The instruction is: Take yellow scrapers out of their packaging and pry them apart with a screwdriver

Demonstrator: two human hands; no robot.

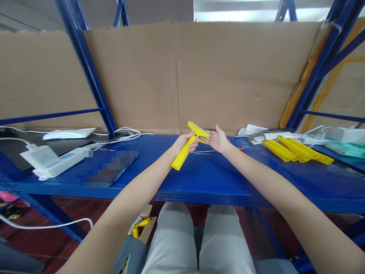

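Note:
My left hand (186, 143) is closed around the neck of a yellow scraper (182, 154), which has a T-shaped head and a thick round handle. The scraper is tilted above the blue tabletop, its head pointing away from me and its handle toward me. At the right end of the head is my right hand (218, 140), thumb raised apart and fingers stretched toward the head. Its fingertips seem to touch the head's edge. Behind the hands, a thin screwdriver with a red handle (241, 149) lies on the table, partly covered by my right hand.
Several yellow tubular handles (296, 149) lie at the right, beside white packets. A white power strip (61, 163), cables and a dark flat panel (114, 167) occupy the left. Cardboard (228, 76) walls the back of the blue table (211, 182). Below, a box holds yellow parts (139, 227).

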